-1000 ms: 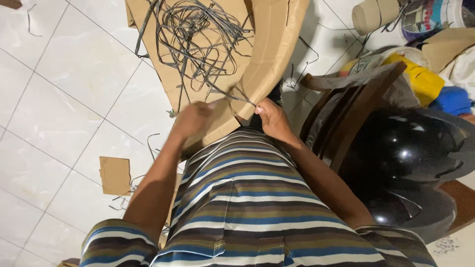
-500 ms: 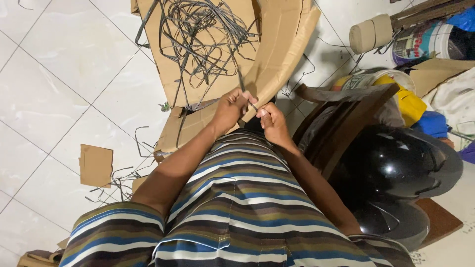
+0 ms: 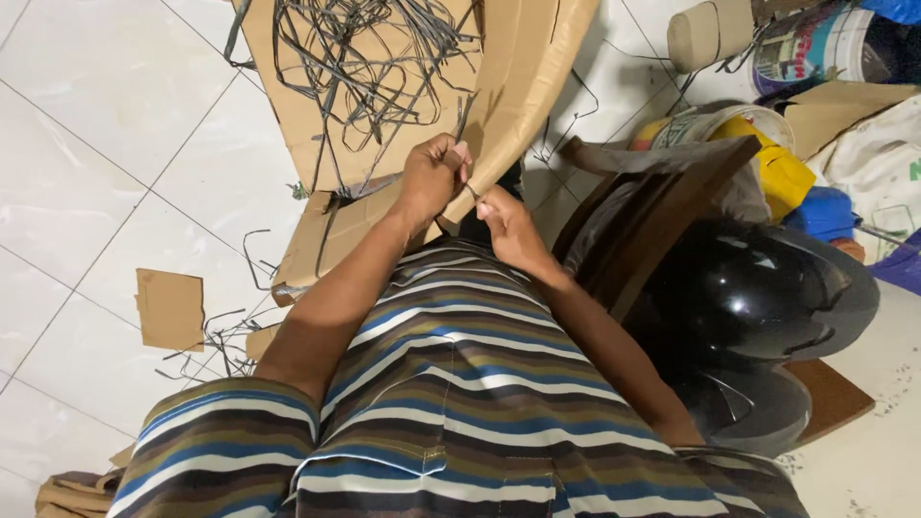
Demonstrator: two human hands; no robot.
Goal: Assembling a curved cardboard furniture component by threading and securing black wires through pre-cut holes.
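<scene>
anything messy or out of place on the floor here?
Yes. Thin dark strips lie in a loose tangle on the flattened cardboard, and more strips are strewn over the white tiles. A torn cardboard scrap lies by itself on the left.

Left hand (image 3: 434,177) and right hand (image 3: 507,225) pinch a thin grey strip (image 3: 464,120) together beside the cardboard sheet (image 3: 523,86) (more strips tangled on it), black helmet (image 3: 758,297) nearby.

Flattened brown cardboard box (image 3: 537,67) lay open on the white tiles at top centre, small cardboard scrap (image 3: 170,308) sat at left, round tub with a printed multicoloured label (image 3: 806,48) stood top right, folded cardboard piece (image 3: 835,110) just below it.
</scene>
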